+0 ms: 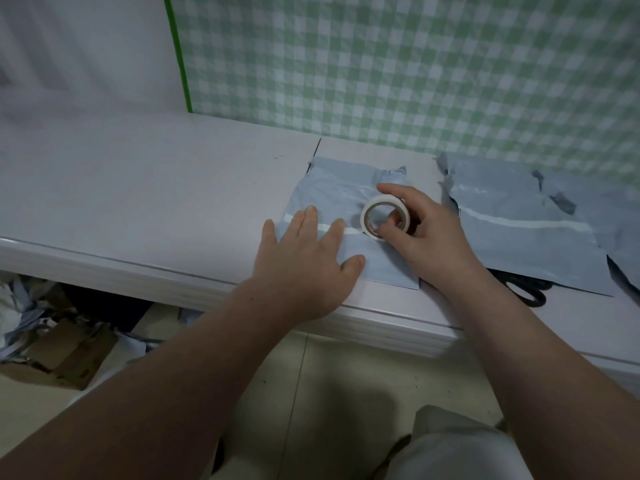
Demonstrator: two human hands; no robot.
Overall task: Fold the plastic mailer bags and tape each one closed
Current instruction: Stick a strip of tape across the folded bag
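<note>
Both forearms reached in from the bottom edge toward the table [138, 202]. On it the right hand [426, 233] gripped the roll [384, 220] of white tape, fingers and thumb curled round its rim. The roll stood on edge on a folded grey mailer [332, 188]. Left of the roll, the left hand [304, 258] lay flat with fingers straight and spread, pressing the mailer and a strip [325, 226] of tape that ran from the roll under the fingertips. Right of the roll lay more mailers [512, 244], the top one with a white strip across it, and scissors [530, 292] at their near edge.

Taping looked to be the step in hand: the strip was laid but not yet cut. The next move would call for pinning the strip down while the roll was drawn further right, then tearing or cutting it free.
</note>
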